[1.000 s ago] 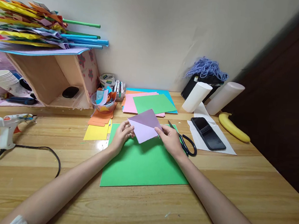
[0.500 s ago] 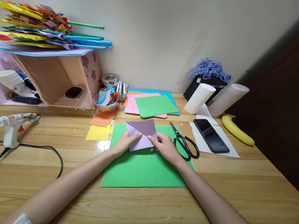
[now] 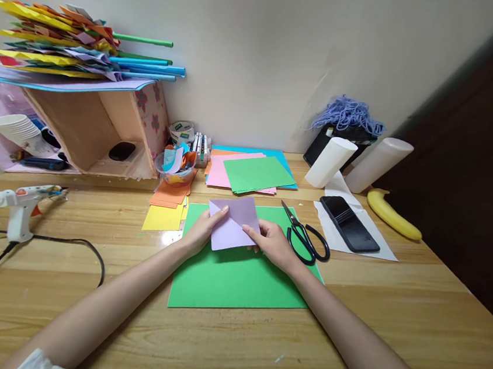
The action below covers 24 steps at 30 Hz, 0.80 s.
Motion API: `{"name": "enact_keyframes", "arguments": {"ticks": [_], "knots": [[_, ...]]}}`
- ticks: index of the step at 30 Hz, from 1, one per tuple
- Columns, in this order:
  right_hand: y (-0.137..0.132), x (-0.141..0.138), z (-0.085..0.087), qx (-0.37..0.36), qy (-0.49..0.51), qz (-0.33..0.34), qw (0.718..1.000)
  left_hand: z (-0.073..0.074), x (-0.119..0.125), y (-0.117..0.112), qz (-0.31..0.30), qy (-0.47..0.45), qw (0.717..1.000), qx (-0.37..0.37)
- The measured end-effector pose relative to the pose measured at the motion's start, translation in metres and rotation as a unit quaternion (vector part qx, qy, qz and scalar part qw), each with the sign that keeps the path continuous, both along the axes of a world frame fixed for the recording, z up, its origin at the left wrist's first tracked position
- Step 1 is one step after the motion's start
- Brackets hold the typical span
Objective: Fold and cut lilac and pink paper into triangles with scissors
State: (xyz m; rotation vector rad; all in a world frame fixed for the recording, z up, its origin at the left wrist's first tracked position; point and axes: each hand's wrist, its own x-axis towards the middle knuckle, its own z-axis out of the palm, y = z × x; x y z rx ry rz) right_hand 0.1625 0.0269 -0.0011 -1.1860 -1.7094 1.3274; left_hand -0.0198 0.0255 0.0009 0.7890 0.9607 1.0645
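A purple sheet of paper (image 3: 233,230), with a diagonal crease across it, is held up between both hands. My left hand (image 3: 200,231) pinches its left edge, thumb on top. My right hand (image 3: 271,241) grips the right edge, its thumb lying on the front and the other fingers partly hidden behind. Beneath the paper lies a large green sheet (image 3: 240,286) on the table. Black-handled scissors (image 3: 305,235) rest partly on the green sheet, just right of my right hand, blades pointing away.
A white glue gun (image 3: 21,208) with a black cord stands at left. Orange and yellow papers (image 3: 161,216) lie below a tub of scraps (image 3: 173,168). Colored sheets (image 3: 256,174) are stacked behind. A phone (image 3: 348,224), a banana (image 3: 393,214) and a white roll (image 3: 330,164) are at right.
My left thumb has moved up and left along the purple paper, toward its upper left part. The paper's lower part now looks flatter. My right hand has stayed nearly in place.
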Motion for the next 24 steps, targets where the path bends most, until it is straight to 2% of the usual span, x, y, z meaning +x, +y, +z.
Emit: {"name": "enact_keyframes", "arguments": {"ticks": [3,10,18,24], "knots": [[0.002,0.0,-0.001,-0.012,0.03,-0.003,0.999,0.0,-0.001,0.0,-0.017,-0.036,0.999,0.005],[0.01,0.004,-0.003,-0.087,0.09,0.004,0.992,-0.002,-0.008,0.009,-0.013,-0.176,0.983,0.045],[0.011,0.002,-0.005,-0.077,0.087,0.019,0.993,-0.004,-0.01,0.011,-0.007,-0.203,0.978,0.049],[0.008,0.001,-0.007,-0.038,0.056,-0.009,0.998,-0.006,-0.009,0.012,0.009,-0.198,0.979,0.042]]}}
